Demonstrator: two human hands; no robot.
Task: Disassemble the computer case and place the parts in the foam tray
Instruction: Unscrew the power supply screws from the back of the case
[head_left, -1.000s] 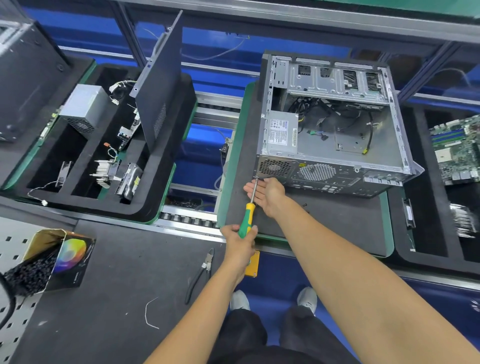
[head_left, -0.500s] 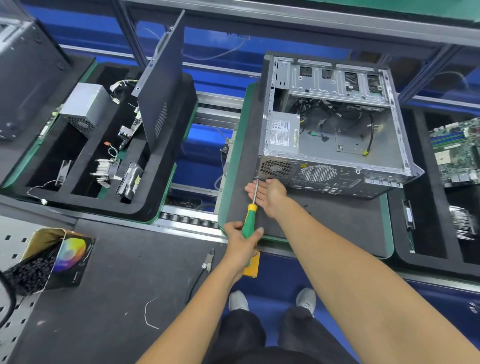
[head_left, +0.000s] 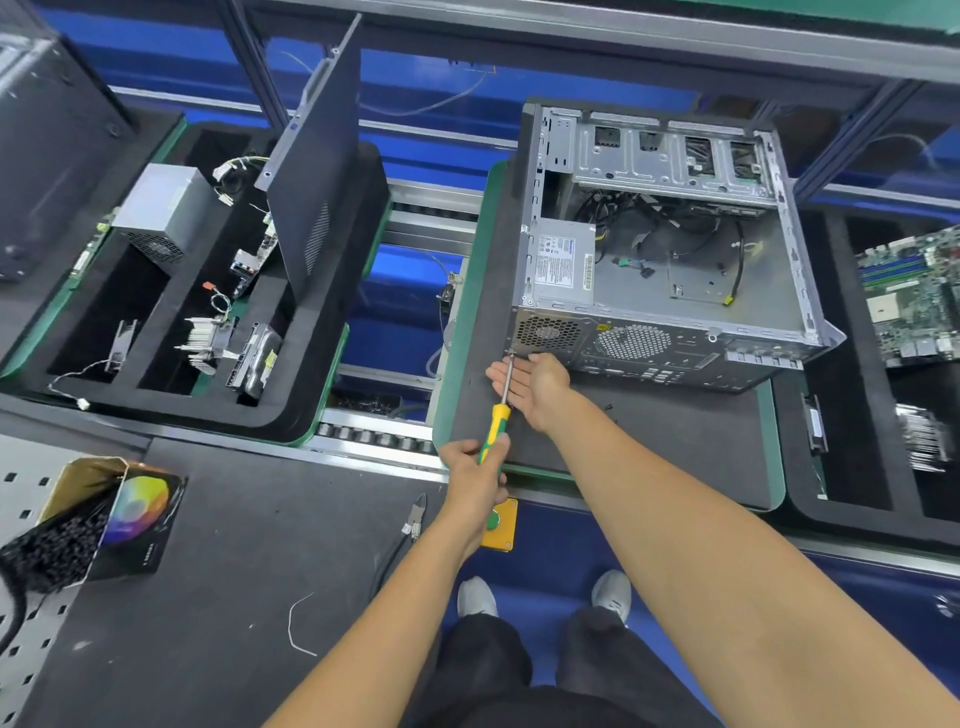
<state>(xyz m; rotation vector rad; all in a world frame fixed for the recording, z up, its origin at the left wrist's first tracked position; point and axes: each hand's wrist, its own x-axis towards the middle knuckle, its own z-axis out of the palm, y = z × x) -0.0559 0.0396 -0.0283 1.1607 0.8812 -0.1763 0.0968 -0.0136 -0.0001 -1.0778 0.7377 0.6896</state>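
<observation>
Left hand (head_left: 475, 467) grips screwdriver (head_left: 497, 415) – tip at computer case (head_left: 660, 249) rear corner, 12 o'clock; right hand (head_left: 535, 387) flat, palm-up beneath.

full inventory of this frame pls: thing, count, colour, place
case: 1, grey, open, on centre mat
PSU: 1, silver, inside case, near-left corner
screwdriver: 1, green-yellow, tip at case's rear lower-left corner
foam tray: 1, black, left
side panel: 1, dark, upright in tray
loose PSU: 1, silver, in tray
heatsink: 1, silver, in tray
motherboard: 1, green, far right
pliers: 1, bench
left hand: grips screwdriver handle
right hand: open, cupped under tip
</observation>
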